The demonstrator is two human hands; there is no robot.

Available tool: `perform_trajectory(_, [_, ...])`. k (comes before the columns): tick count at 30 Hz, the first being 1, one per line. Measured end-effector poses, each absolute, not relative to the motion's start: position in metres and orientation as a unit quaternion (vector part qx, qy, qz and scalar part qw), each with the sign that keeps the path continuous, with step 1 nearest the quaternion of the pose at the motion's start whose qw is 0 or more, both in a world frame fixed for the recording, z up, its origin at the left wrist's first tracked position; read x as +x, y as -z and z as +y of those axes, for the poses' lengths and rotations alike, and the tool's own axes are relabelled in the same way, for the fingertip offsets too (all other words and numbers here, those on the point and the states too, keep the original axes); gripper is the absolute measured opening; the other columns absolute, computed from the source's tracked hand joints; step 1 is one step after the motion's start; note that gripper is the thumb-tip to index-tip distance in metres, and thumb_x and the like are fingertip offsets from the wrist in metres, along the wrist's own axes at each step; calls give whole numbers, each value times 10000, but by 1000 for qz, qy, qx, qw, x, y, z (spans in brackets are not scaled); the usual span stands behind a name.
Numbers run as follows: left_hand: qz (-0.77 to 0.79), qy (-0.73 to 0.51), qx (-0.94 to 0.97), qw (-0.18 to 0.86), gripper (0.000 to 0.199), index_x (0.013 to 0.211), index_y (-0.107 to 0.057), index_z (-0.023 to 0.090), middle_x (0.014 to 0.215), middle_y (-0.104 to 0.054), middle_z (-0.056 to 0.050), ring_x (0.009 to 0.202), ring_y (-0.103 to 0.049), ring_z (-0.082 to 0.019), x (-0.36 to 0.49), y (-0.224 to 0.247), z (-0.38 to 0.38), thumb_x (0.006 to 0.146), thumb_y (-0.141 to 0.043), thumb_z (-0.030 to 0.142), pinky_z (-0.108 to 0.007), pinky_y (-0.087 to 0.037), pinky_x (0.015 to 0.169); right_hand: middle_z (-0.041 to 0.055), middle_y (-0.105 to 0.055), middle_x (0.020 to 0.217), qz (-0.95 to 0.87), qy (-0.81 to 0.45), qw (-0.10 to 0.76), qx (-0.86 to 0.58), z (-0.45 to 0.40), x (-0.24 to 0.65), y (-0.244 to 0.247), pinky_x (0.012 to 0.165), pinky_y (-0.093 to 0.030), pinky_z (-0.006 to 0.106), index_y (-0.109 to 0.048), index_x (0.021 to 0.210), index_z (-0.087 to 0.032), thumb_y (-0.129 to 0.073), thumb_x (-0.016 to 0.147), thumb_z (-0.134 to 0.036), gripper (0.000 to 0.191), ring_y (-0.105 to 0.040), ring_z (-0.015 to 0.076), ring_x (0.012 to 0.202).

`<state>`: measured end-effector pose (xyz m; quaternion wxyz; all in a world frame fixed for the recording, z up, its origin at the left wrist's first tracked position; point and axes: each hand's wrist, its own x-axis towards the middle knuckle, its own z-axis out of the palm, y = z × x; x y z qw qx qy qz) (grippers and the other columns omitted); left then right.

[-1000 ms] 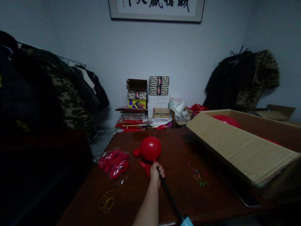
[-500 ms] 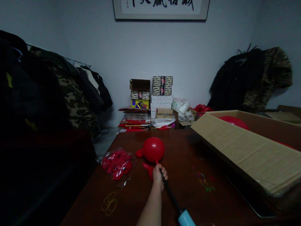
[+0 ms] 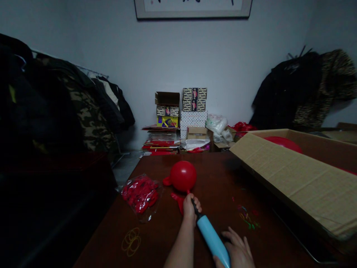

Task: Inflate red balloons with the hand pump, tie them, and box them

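My left hand (image 3: 192, 206) is closed round the neck of a partly inflated red balloon (image 3: 183, 176) and the black front end of a balloon pump. The pump's light blue barrel (image 3: 210, 236) slants from that hand toward the lower right. My right hand (image 3: 237, 249) is at the barrel's near end, thumb on one side and fingers loosely spread on the other; the palm's contact is partly hidden. Behind my left hand, limp red balloons (image 3: 178, 202) lie on the table. A clear bag of red balloons (image 3: 141, 193) lies to the left.
Several yellow rubber bands (image 3: 131, 241) lie front left on the brown table (image 3: 156, 238). Small coloured bands (image 3: 248, 219) are scattered right of my hands. A large cardboard box (image 3: 295, 178) with red balloons (image 3: 284, 143) inside stands at the right. Stacked boxes (image 3: 194, 123) stand beyond the table.
The blue barrel has slid up toward my left hand, covering most of the black shaft. My right hand has come into view at its near end. The camera view has shifted slightly.
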<state>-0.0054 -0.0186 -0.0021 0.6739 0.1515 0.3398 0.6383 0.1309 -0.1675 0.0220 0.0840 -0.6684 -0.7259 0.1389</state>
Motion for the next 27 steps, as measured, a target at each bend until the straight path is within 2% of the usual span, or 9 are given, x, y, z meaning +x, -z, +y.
perform_trajectory(4, [341,-639,162,671,275,654,-314,230,418,-344,95,295,-274,-59,-5,3,-17,646,-539,387,-174,-144,304,110,-492,1316,-720,-156,69,-672,-165,130,-25,1050,-122,614,-654,968,-200,-442,714,-497,444,-303,339,1306])
perform_trajectory(9, [346,-642,168,664,252,652,-317,229,419,-338,94,292,-276,-62,-4,6,-15,648,-530,364,-175,-148,302,155,-447,1344,-707,-146,66,-689,-170,124,-29,1055,-109,616,-561,1127,-144,-516,640,-598,667,-272,359,1314])
perform_trajectory(15, [343,-643,173,663,233,651,-325,227,427,-345,91,298,-281,-62,-5,8,-17,671,-519,354,-174,-147,308,134,-502,1286,-708,-107,97,-691,-181,117,-38,1081,-90,576,-567,1114,-132,-489,705,-474,539,-292,322,1309])
perform_trajectory(24, [342,-639,172,667,215,642,-328,227,416,-336,91,291,-280,-64,-5,4,-21,678,-511,334,-175,-147,308,137,-515,1291,-736,-135,48,-661,-212,153,0,1057,-138,625,-584,1114,-145,-498,702,-546,581,-316,346,1297])
perform_trajectory(26, [343,-638,173,668,204,641,-327,227,415,-336,90,291,-280,-67,-5,3,-21,680,-504,323,-178,-151,307,107,-553,1256,-733,-126,35,-667,-224,163,12,1035,-191,639,-618,1059,-186,-528,706,-474,464,-353,345,1276])
perform_trajectory(27, [342,-637,174,668,200,642,-327,228,416,-338,89,291,-281,-68,-5,3,-21,681,-501,319,-179,-153,307,76,-572,1238,-728,-97,39,-678,-231,168,18,1031,-211,635,-636,1017,-216,-490,745,-369,345,-376,322,1266])
